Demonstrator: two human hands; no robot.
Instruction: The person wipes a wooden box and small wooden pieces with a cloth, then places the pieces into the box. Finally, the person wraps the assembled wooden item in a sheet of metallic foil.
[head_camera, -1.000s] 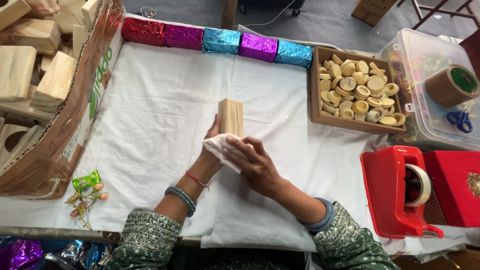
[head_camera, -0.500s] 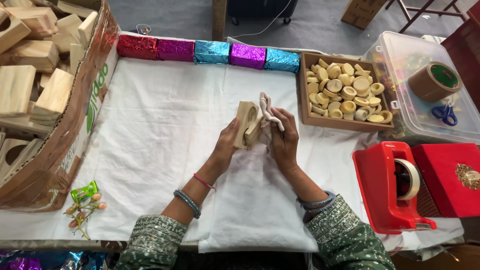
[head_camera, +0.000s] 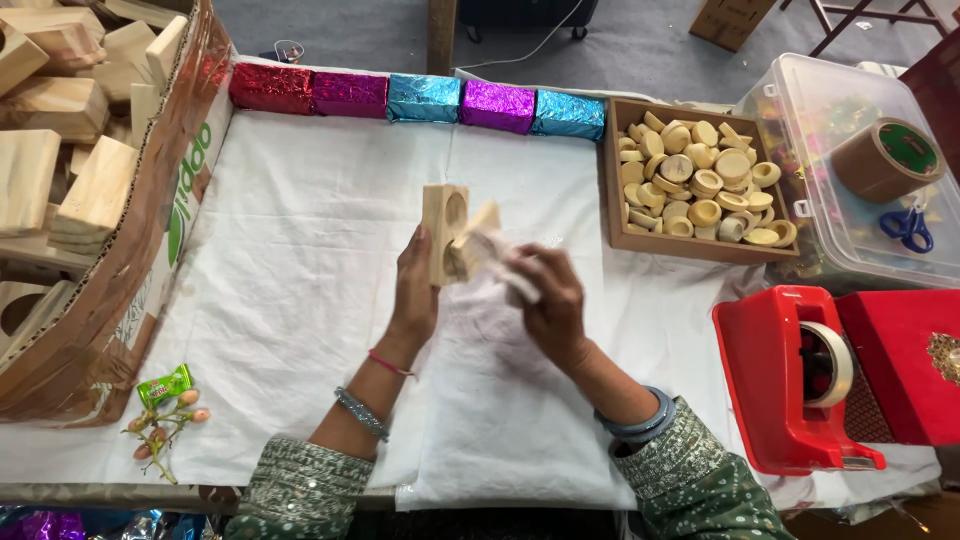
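My left hand (head_camera: 414, 290) holds a pale wooden block (head_camera: 446, 232) upright above the white table cloth (head_camera: 290, 280); the block has a round hollow in its face. A second wooden piece (head_camera: 478, 240) leans against that block. My right hand (head_camera: 548, 300) grips a crumpled white cloth (head_camera: 505, 262) and presses it against the wooden pieces. Both hands are raised above the middle of the table.
A cardboard box (head_camera: 150, 250) of wooden blocks stands at the left. Foil-wrapped packets (head_camera: 420, 98) line the far edge. A wooden tray (head_camera: 610, 180) of round wooden cups, a clear plastic bin (head_camera: 800, 110), a red tape dispenser (head_camera: 790, 380) and a red box (head_camera: 900, 360) are at the right.
The block has been lifted off the table and turned, so its hollowed face now shows. My right hand with the cloth moved from the block's base to its right side.
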